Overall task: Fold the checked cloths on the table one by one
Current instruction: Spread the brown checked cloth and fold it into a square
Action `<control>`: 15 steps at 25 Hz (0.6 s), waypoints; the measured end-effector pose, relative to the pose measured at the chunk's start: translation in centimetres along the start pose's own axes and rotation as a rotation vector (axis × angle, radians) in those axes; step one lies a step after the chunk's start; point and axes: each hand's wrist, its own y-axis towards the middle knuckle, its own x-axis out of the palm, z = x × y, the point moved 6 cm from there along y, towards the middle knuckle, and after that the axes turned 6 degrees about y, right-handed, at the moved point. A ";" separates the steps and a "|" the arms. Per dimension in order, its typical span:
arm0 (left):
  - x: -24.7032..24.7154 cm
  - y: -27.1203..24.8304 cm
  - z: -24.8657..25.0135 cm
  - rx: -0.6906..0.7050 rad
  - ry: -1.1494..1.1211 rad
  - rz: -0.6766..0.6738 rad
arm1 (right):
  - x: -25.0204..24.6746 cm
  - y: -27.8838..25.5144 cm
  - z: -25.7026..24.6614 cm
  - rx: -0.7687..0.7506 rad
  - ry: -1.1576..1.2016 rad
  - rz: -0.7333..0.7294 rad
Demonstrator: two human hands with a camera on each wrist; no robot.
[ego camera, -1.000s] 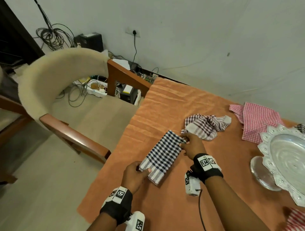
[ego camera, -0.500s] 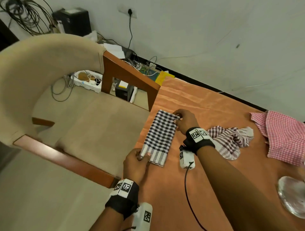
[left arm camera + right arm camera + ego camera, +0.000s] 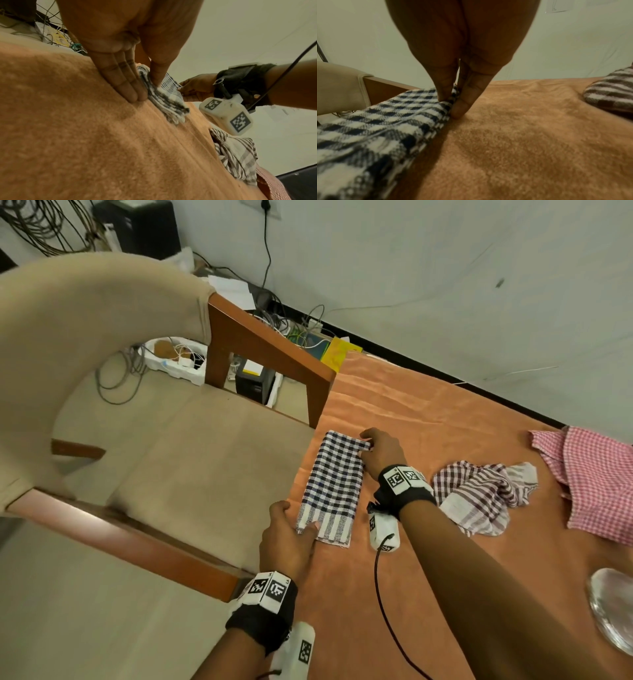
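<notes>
A folded navy-and-white checked cloth point(image 3: 334, 486) point(image 3: 373, 128) lies as a long strip near the left edge of the orange-covered table point(image 3: 428, 433). My left hand point(image 3: 291, 529) pinches its near striped end point(image 3: 164, 102) between thumb and fingers. My right hand point(image 3: 378, 448) pinches the far corner point(image 3: 452, 100) between thumb and fingers. A crumpled maroon checked cloth point(image 3: 479, 494) point(image 3: 236, 157) lies to the right of my right wrist. A red checked cloth point(image 3: 596, 477) lies further right.
A beige upholstered chair with wooden arms point(image 3: 267, 347) stands close against the table's left edge. The base of a silver stand point(image 3: 613, 611) shows at the right edge. Cables and boxes point(image 3: 178, 361) lie on the floor by the wall.
Both hands carried the folded navy cloth leftwards to the table's left edge and turned it to lie along that edge. The head view swung left, so the silver tray left the picture.
</notes>
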 end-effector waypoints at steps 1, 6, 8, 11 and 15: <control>-0.3 -0.5 0.4 0.009 0.024 0.000 | -0.1 -0.4 0.0 0.002 0.044 -0.003; -0.8 -3.9 2.8 0.116 0.128 0.002 | -1.3 -5.5 1.4 -0.019 0.312 0.095; 0.4 -5.2 4.2 0.276 0.207 -0.020 | -1.5 -8.5 3.3 -0.034 0.400 0.142; 3.2 -6.5 6.4 0.476 0.343 -0.064 | -1.9 -12.3 7.2 0.007 0.375 0.193; 9.2 -7.1 10.0 0.679 0.517 -0.174 | -5.5 -15.5 14.4 0.156 0.357 0.384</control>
